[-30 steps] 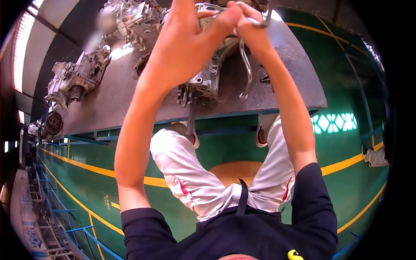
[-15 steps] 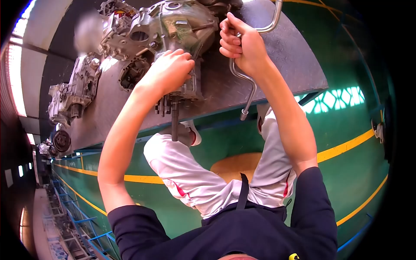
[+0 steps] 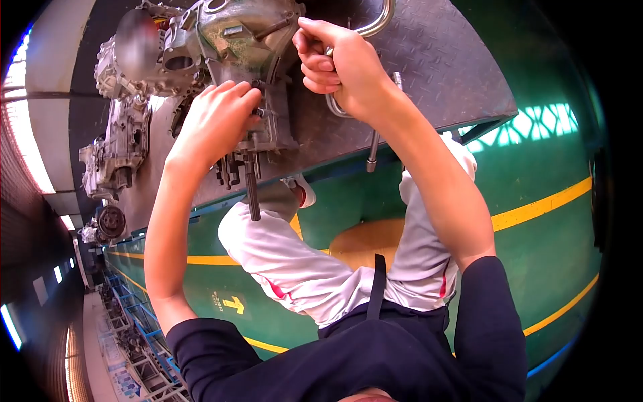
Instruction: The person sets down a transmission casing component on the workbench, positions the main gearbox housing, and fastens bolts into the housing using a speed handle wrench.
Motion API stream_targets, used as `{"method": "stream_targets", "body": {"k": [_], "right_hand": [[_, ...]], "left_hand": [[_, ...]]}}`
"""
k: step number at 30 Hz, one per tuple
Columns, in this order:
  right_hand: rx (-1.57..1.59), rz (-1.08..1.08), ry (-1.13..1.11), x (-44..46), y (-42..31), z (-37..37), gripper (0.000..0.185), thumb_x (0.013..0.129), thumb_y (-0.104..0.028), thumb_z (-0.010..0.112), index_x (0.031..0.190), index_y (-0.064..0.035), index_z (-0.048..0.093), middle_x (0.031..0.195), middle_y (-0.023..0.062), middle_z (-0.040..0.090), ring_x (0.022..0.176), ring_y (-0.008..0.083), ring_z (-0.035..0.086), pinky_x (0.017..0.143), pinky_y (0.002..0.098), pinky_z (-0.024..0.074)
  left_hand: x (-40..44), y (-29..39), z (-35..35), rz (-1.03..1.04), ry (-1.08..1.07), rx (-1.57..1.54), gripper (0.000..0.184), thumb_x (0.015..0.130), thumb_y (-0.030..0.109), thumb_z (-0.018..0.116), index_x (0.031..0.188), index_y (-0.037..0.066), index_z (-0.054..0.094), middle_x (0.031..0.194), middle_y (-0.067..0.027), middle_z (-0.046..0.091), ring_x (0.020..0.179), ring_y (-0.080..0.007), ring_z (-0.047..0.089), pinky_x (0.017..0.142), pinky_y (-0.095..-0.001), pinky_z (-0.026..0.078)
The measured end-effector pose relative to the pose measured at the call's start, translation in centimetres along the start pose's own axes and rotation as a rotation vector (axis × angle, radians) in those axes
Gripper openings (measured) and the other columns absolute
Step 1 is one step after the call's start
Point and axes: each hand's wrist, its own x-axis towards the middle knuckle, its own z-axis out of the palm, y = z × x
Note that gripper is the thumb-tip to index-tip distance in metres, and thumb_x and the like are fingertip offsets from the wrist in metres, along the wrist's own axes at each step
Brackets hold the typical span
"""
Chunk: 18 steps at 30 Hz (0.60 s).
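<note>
My right hand (image 3: 341, 65) is closed around a bent metal speed brace (image 3: 379, 25). The brace's far end curves up past my fist, and its socket end (image 3: 372, 163) hangs below my forearm, clear of the gearbox. A large metal gearbox (image 3: 242, 47) lies on the workbench to the left of that hand. My left hand (image 3: 218, 119) is on the gearbox's near part, fingers bent over the casing near small bolts; what lies under the fingertips is hidden. A splined shaft (image 3: 251, 187) sticks out of the gearbox toward me, beside several shorter rods.
The metal-topped workbench (image 3: 442, 74) ends just ahead of my knees. More gearbox housings (image 3: 117, 151) stand along its left side, with a round pulley-like part (image 3: 110, 221) farther off. Below me are a wooden stool seat (image 3: 365, 244) and a green floor (image 3: 536, 258) with yellow lines.
The view has shifted, so the gearbox and both hands appear farther left. My right hand keeps hold of the speed brace, whose socket end now hangs more upright. My left hand stays on the gearbox.
</note>
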Motion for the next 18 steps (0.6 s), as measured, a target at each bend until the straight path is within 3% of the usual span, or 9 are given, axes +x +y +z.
{"method": "stream_targets", "body": {"k": [6, 8, 14, 18], "right_hand": [[0.007, 0.084, 0.0, 0.0, 0.8, 0.2, 0.031, 0.101, -0.025, 0.046, 0.078, -0.0049, 0.052, 0.051, -0.0053, 0.031, 0.04, 0.0062, 0.026, 0.042, 0.0245, 0.024], [0.009, 0.108, 0.002, -0.3, 0.8, 0.0, 0.031, 0.102, -0.025, 0.046, 0.079, -0.0049, 0.052, 0.051, -0.0052, 0.031, 0.04, 0.0063, 0.026, 0.042, 0.0244, 0.024], [0.016, 0.148, 0.048, -0.8, 0.5, -1.2, 0.032, 0.102, -0.025, 0.043, 0.079, -0.0046, 0.052, 0.051, -0.0047, 0.03, 0.04, 0.0067, 0.024, 0.042, 0.0243, 0.0235], [0.024, 0.174, 0.008, -1.0, 0.2, -2.2, 0.029, 0.098, -0.023, 0.047, 0.077, -0.0043, 0.053, 0.051, -0.0027, 0.036, 0.041, 0.0082, 0.028, 0.043, 0.0266, 0.0248]], "left_hand": [[0.4, 0.6, 0.7, -0.128, -0.03, 0.038, 0.021, 0.087, 0.022, 0.066, 0.088, 0.004, 0.057, 0.086, -0.0114, 0.059, 0.087, -0.0328, 0.06, 0.077, -0.0443, 0.049], [0.2, 1.0, 0.5, -0.1, 0.061, -0.026, 0.023, 0.086, 0.024, 0.067, 0.088, 0.003, 0.057, 0.089, -0.0119, 0.059, 0.089, -0.0323, 0.059, 0.079, -0.0443, 0.048], [0.1, 0.5, 1.6, -0.11, -0.023, 0.0, 0.022, 0.087, 0.024, 0.065, 0.088, 0.004, 0.057, 0.087, -0.0115, 0.056, 0.089, -0.0324, 0.058, 0.081, -0.0439, 0.048], [0.4, 0.9, 0.7, -0.174, -0.016, 0.01, 0.025, 0.087, 0.026, 0.066, 0.092, 0.004, 0.056, 0.088, -0.0114, 0.057, 0.09, -0.0322, 0.058, 0.082, -0.0426, 0.048]]}}
